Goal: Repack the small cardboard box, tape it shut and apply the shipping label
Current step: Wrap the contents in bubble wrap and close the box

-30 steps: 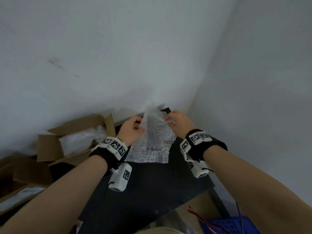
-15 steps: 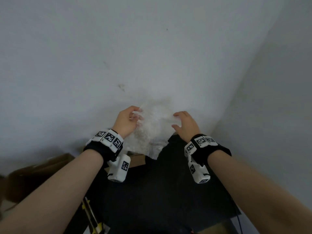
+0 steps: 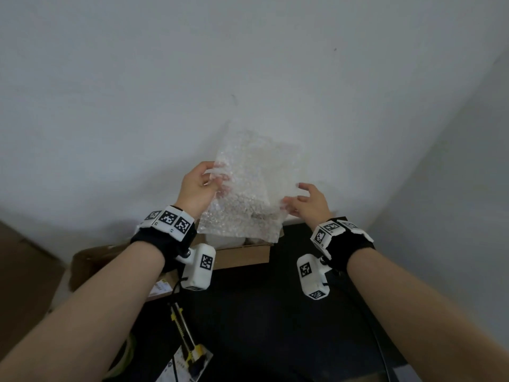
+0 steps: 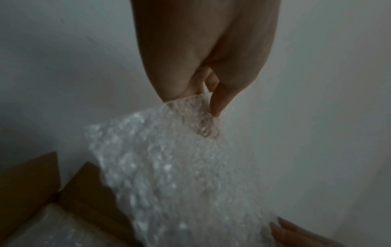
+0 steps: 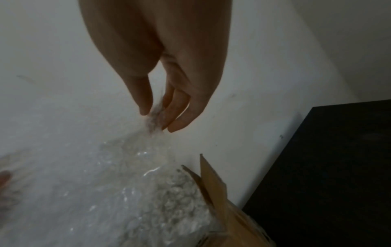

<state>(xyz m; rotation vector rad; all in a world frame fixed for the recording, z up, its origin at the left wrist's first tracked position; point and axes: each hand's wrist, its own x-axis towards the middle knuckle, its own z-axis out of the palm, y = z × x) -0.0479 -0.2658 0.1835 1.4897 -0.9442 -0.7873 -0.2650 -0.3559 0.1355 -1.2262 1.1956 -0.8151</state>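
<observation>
Still packing: left hand (image 3: 199,188) and right hand (image 3: 308,203) fingers pinch bubble wrap (image 3: 248,188) at frame centre, above the open box (image 3: 242,255) on the desk (image 3: 261,312). Flaps, tape, label all pending.

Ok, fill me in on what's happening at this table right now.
A person is holding a sheet of bubble wrap up in the air with both hands. The left hand pinches its upper left edge, and the right hand holds the lower right edge in its fingertips. Below it, an open cardboard box sits on the black table, some wrap already inside. A yellow utility knife lies nearer the person. Nothing is taped yet.
</observation>
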